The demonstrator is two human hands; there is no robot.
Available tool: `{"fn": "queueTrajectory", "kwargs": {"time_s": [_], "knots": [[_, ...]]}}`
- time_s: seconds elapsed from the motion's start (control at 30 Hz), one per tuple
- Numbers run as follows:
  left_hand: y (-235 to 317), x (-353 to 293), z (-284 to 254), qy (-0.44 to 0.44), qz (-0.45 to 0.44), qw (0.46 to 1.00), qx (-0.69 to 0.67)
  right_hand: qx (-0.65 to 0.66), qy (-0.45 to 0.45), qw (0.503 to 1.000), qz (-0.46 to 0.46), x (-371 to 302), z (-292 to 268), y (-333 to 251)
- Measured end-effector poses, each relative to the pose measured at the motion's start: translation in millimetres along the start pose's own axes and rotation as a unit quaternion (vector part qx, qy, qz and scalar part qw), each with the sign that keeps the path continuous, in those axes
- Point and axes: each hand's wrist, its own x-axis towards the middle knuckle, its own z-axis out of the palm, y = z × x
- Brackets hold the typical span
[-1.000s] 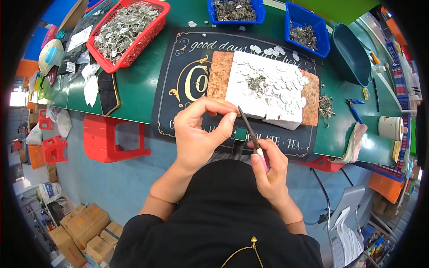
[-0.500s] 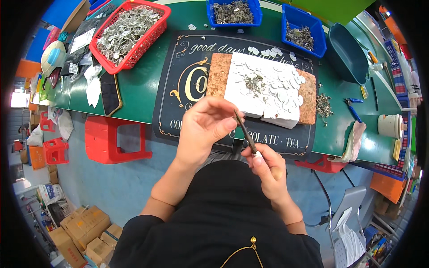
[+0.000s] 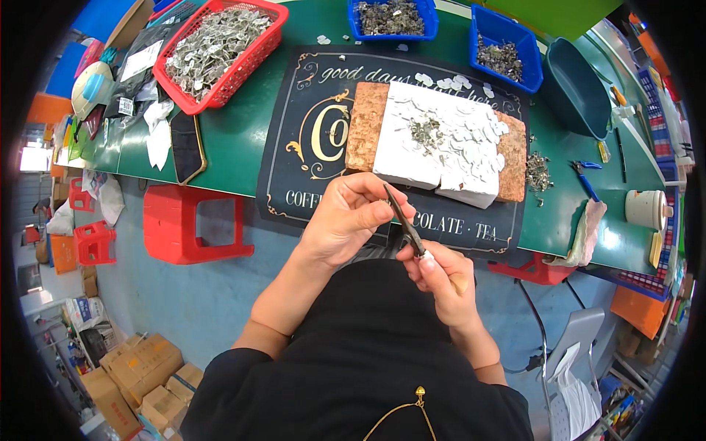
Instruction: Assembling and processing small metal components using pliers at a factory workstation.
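1. On the left, a red basket (image 3: pixel 248 60) is full of flat silver bits. Its high sides likely stop them from spilling. A dark phone (image 3: pixel 188 147) lies below it, perhaps there to be out of the way.
2. The left hand (image 3: pixel 342 220) is up in the air, with its thumb and pointing finger close together at the tool's tip. I cannot tell if they pinch a tiny bit.
3. The thin dark tool (image 3: pixel 403 219) slants between the two hands, above the front of the black mat (image 3: pixel 294 176). Its tip points away from the body, maybe so the eyes can see it well.
4. Behind the hands, a white block (image 3: pixel 404 175) sits on a brown slab (image 3: pixel 365 125). White flakes and a small dark pile lie on top, probably to be easy to reach.
5. The right hand (image 3: pixel 443 278) pinches the tool's pale back end between thumb and fingers, which likely helps aim it.
6. Farther right, blue-handled pliers (image 3: pixel 587 178) lie on the green table (image 3: pixel 621 239), seemingly set aside.
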Motion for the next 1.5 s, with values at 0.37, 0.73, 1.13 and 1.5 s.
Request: {"fn": "queueTrajectory", "kwargs": {"time_s": [0.37,0.73,1.13,1.5], "knots": [[-7.3,-4.1,0.7,0.066,0.038,0.994,0.072,-0.349,0.104,0.905,-0.221,7.0,2.9,17.8],[41.9,9.3,-6.3,0.201,0.277,0.734,0.586,-0.225,0.081,0.967,-0.082,7.1,-8.8,4.2],[32.0,53.3,18.1,0.128,0.268,0.554,0.777,0.035,0.089,0.995,0.001,1.6,-30.4,-7.0],[23.9,42.6,29.3,0.167,0.216,0.665,0.695,-0.108,0.025,0.994,-0.013,19.2,-53.9,-12.1]]}}
